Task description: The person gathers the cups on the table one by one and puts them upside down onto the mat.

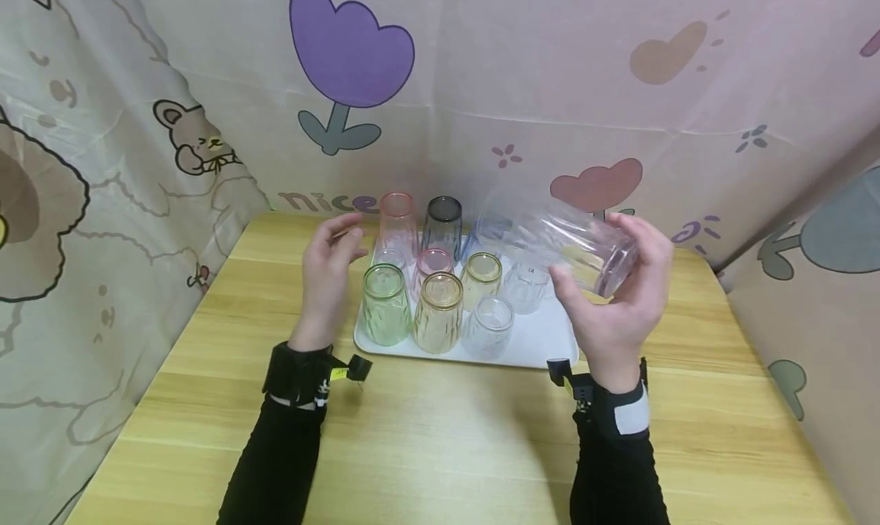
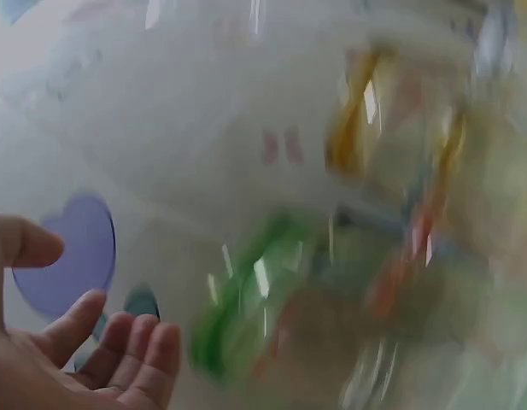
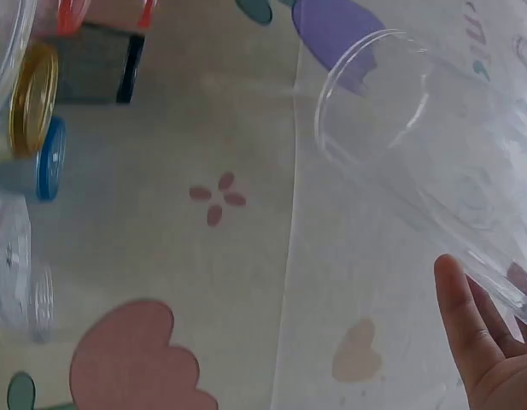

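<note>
My right hand [image 1: 622,296] holds a tall clear glass [image 1: 550,238] near its base, thumb on one side and fingers on the other. The glass is tilted above the right part of the tray, and its wide mouth points up-left in the head view. The right wrist view shows its round rim and see-through wall [image 3: 434,171]. My left hand [image 1: 326,273] is raised beside the tray's left side, fingers loosely bent, holding nothing. Nearest to it are a green glass [image 1: 386,311] and a pink glass [image 1: 397,223].
A white tray [image 1: 543,345] on the wooden table [image 1: 440,433] carries several glasses, including a yellow one [image 1: 438,319], a dark grey one [image 1: 443,223] and a clear one [image 1: 490,330]. Behind the table hangs a printed curtain [image 1: 474,66].
</note>
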### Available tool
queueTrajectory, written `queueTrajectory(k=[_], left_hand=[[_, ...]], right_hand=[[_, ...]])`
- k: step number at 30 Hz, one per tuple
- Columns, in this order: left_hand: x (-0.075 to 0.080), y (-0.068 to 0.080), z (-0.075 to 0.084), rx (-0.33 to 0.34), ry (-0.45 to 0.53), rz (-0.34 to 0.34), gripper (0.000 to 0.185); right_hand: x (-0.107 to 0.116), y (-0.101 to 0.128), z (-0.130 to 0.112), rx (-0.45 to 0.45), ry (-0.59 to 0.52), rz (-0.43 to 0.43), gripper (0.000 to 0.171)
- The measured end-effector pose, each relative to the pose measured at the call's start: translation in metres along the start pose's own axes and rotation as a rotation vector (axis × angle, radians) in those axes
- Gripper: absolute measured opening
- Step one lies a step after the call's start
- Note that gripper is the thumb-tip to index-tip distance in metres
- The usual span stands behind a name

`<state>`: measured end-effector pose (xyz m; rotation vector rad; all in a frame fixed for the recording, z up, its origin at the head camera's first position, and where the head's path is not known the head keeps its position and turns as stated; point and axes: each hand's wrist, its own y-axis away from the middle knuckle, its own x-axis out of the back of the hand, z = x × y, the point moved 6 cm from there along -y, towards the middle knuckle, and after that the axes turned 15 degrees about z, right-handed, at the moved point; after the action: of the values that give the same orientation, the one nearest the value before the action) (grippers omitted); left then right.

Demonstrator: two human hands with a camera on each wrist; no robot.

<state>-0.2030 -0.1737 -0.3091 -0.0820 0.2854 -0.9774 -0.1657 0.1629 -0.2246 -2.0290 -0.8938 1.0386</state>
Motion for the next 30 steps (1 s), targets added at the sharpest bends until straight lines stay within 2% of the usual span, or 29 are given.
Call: queueTrajectory(k=[3,7,11,14,17,20,25,30], left_hand=[[0.012,-0.014,-0.015,0.035,-0.13,0.02,0.035],[0.026,-0.027,-0.038,0.097,-0.269,0.002,0.039],[0.034,-0.036,-0.062,0.136,-0.432,-0.059,0.042],[0.037,-0.039,-0.08,0.151,-0.567,-0.139,0.044],[0.037,-0.039,-0.095,0.156,-0.678,-0.223,0.045],[0.036,-0.038,-0.105,0.147,-0.763,-0.287,0.046],[0.035,-0.036,-0.117,0.117,-0.856,-0.334,0.045],[0.031,-0.033,-0.121,0.115,-0.865,-0.359,0.045]], right_hand=[[0.007,-0.005,0.004,0.003,0.04,0.033,0.083],[0.018,-0.012,0.008,0.005,0.098,0.071,0.082],[0.026,-0.019,0.011,0.001,0.137,0.09,0.078],[0.03,-0.023,0.014,-0.027,0.143,0.054,0.075],[0.036,-0.026,0.017,-0.048,0.198,-0.023,0.071],[0.042,-0.028,0.023,-0.056,0.327,-0.14,0.069],[0.044,-0.027,0.033,-0.064,0.521,-0.348,0.074],[0.042,-0.02,0.041,-0.179,0.632,-0.568,0.08]])
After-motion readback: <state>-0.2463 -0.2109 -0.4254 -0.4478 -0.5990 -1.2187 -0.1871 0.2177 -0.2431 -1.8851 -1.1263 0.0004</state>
